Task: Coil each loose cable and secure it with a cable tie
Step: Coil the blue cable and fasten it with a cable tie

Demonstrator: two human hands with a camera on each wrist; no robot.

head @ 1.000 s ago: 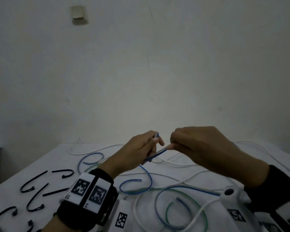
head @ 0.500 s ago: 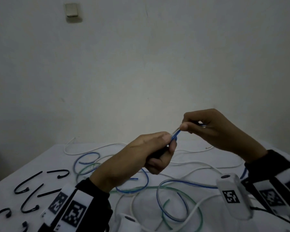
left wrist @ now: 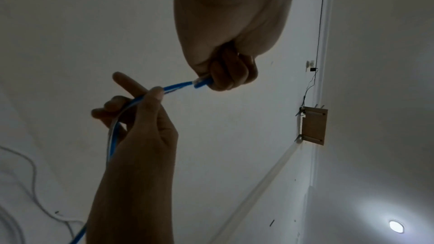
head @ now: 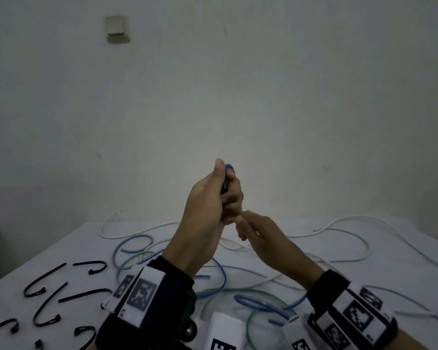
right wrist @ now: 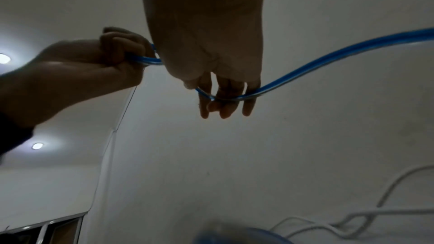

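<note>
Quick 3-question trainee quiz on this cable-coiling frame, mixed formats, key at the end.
1. True or false: the left hand grips the blue cable.
2. The black cable ties lie on the table to the person's: A) left B) right C) in the right hand
3. Fill in: the blue cable runs across the right hand's ____.

Key: 1 true; 2 A; 3 fingers
</note>
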